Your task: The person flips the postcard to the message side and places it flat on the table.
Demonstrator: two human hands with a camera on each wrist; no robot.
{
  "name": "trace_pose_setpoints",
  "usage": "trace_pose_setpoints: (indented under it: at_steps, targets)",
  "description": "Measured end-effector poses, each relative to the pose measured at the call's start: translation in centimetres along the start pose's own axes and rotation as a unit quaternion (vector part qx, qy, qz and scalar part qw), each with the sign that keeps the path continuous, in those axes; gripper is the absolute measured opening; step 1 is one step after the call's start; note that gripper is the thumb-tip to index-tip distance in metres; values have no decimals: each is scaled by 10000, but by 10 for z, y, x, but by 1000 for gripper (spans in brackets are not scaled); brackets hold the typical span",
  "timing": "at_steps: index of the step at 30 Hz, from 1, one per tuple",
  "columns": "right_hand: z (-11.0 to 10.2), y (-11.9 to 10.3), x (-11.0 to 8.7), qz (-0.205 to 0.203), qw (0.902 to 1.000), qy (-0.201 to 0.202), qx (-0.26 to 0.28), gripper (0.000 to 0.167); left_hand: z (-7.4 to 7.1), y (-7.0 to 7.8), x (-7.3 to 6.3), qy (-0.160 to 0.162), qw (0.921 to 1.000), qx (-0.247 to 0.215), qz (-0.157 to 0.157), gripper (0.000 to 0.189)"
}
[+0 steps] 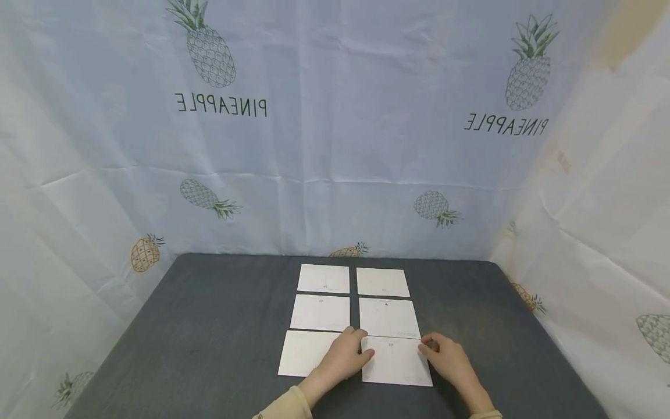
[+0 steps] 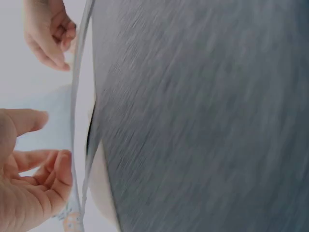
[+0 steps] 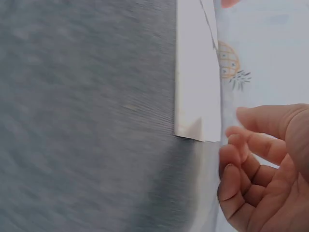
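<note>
White paper cards with small printed marks lie in two columns of three. My left hand [image 1: 342,356] reaches over the near left card [image 1: 300,352], its fingertips at the upper left corner of the near right card [image 1: 395,364] and its thumb over that card's left edge. At the same card's upper right corner is my right hand [image 1: 449,359], fingers loosely bent. In the left wrist view, thumb and fingers of the left hand [image 2: 34,179] stand apart, nothing between them. The right wrist view shows the right hand [image 3: 265,169] likewise holding nothing, beside the white card [image 3: 195,92].
The middle right card [image 1: 388,319] borders the near right one along its top edge. Farther back lie the middle left card [image 1: 320,312] and two far cards. A dark grey cloth covers the table [image 1: 209,331]. Pineapple-print curtains [image 1: 335,134] hang behind it and at both sides.
</note>
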State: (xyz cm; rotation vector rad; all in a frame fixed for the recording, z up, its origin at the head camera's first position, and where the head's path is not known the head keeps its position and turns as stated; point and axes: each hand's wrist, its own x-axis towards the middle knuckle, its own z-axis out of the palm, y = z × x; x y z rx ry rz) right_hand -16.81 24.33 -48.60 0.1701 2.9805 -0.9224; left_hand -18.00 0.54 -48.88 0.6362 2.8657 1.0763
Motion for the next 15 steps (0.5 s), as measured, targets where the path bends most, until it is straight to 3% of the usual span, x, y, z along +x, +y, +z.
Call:
trace_pose_setpoints:
  at_steps: [6, 11, 15]
  targets:
    - [-26, -9, 10, -208, 9994, 238, 105, 26, -30, -8, 10, 400, 9992, -68, 16, 40]
    - [-51, -15, 15, -486, 9973, 477, 282, 41, -63, -20, 18, 833, 9946, 581, 208, 36]
    - [-70, -18, 21, -822, 9934, 733, 309, 43, -92, -32, 25, 1182, 9863, 1128, 238, 36]
